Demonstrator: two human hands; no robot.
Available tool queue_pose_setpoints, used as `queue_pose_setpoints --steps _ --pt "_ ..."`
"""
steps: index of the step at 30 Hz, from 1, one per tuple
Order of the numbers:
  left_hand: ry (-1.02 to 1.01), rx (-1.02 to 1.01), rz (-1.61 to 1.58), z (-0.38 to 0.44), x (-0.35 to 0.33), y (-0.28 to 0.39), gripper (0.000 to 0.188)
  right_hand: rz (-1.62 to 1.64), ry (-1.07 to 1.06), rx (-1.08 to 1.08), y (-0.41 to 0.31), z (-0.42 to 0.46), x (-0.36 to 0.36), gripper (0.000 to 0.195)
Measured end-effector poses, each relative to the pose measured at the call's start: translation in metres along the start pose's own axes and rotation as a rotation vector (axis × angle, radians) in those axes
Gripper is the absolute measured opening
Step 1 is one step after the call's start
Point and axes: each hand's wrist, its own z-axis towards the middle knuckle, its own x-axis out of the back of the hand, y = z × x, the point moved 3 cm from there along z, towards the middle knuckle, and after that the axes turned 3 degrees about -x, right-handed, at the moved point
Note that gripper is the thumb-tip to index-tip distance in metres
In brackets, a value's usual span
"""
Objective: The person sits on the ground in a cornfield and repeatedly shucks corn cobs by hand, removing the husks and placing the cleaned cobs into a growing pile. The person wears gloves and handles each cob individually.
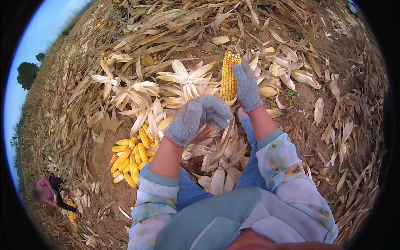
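Note:
My right hand (pixel 247 84), in a grey knitted glove, holds a husked yellow ear of corn (pixel 229 75) upright, with its tip pointing away from me. Below and left of that ear is my left hand (pixel 200 117), gloved alike, its fingers curled loosely; whether it touches the ear's base or its husk cannot be told. Peeled-back pale husks (pixel 189 79) lie beyond my left hand. A pile of husked yellow ears (pixel 132 159) rests on the soil left of my left forearm. Between my legs lie more husks and some ears still in husk (pixel 218 181).
Dry corn stalks and leaves (pixel 162 28) form a thick band ahead and to the left. Loose husks (pixel 304 78) are scattered on the brown soil at right. Far left, another person (pixel 47 190) bends near a smaller pile of yellow ears (pixel 72 212).

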Motion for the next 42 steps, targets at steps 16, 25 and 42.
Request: queue_pose_setpoints --steps 16,25,42 --pt "0.937 -0.261 0.631 0.04 -0.002 -0.047 0.044 0.078 0.264 -0.085 0.002 -0.042 -0.027 0.024" --pt "0.862 -0.262 0.609 0.051 -0.013 -0.034 0.045 0.163 0.202 -0.077 0.003 -0.033 -0.016 0.024" --pt "1.218 -0.498 0.407 0.015 0.033 0.053 0.038 -0.058 0.249 -0.196 0.014 -0.017 0.004 0.032"
